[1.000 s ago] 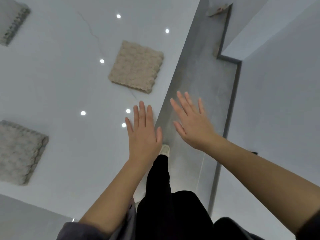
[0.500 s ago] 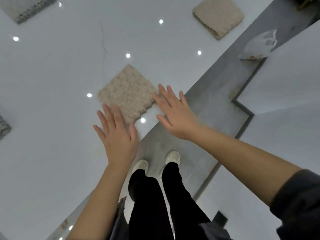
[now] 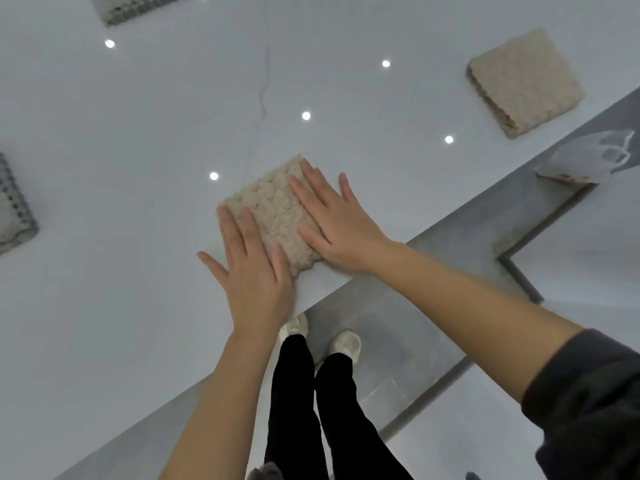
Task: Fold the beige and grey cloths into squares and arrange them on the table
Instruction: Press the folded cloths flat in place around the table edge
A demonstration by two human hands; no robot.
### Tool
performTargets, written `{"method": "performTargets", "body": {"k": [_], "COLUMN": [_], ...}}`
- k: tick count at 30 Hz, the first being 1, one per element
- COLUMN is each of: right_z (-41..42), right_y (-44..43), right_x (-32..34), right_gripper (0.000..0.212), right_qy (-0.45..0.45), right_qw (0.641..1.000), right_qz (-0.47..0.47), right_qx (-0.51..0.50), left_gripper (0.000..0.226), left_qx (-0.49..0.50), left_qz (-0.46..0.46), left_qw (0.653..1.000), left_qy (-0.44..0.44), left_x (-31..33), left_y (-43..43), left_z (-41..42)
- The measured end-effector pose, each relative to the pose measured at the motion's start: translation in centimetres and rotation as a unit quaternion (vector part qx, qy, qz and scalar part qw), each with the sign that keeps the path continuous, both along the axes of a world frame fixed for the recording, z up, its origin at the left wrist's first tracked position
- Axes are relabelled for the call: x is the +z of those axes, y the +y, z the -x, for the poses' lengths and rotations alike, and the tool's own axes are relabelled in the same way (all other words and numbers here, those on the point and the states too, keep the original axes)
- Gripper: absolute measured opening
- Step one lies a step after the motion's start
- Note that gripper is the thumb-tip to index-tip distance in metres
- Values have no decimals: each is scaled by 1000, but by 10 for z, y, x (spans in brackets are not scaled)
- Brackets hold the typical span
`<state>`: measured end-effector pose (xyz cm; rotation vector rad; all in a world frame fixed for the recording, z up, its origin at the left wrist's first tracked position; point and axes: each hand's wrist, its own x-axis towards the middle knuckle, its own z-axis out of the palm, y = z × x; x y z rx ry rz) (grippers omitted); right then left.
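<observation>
Both hands flat on folded beige cloth [image 3: 277, 213] near table [image 3: 104, 306] edge: left hand [image 3: 254, 271] on its left side, right hand [image 3: 341, 225] on its right side, fingers straight, holding nothing.

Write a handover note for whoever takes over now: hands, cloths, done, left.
Left hand: open, flat on the near beige cloth's left edge.
Right hand: open, flat on its right side.
That cloth lies folded by the table edge; a second beige cloth, top grey cloth and left grey cloth lie folded farther out.
Done: all four in view look folded.
Left: probably smooth this one, then let go.
</observation>
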<state>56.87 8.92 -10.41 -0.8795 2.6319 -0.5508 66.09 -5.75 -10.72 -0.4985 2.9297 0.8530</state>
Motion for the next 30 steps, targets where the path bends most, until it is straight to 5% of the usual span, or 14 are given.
{"method": "performTargets", "body": {"k": [15, 22, 24, 27, 30], "right_z": [-24, -21, -16, -19, -21], "right_y": [-11, 6, 22, 28, 17], "right_x": [-7, 8, 18, 18, 9], "right_gripper": [61, 61, 57, 51, 44], "right_qy": [43, 62, 119, 204, 223], "right_qw": [999, 997, 990, 935, 873], "right_qz": [-24, -40, -28, 2, 40], "right_qx": [-15, 0, 73, 289, 433], "left_gripper": [63, 66, 65, 60, 56], "left_qx": [-9, -78, -128, -295, -507], "left_qz": [51, 35, 34, 65, 108], "left_qw": [998, 996, 991, 951, 850], "left_qy": [-21, -21, 17, 68, 94], "left_x": [-6, 13, 23, 30, 28], "left_y": [-1, -30, -57, -82, -84], "left_z": [-3, 3, 24, 72, 115]}}
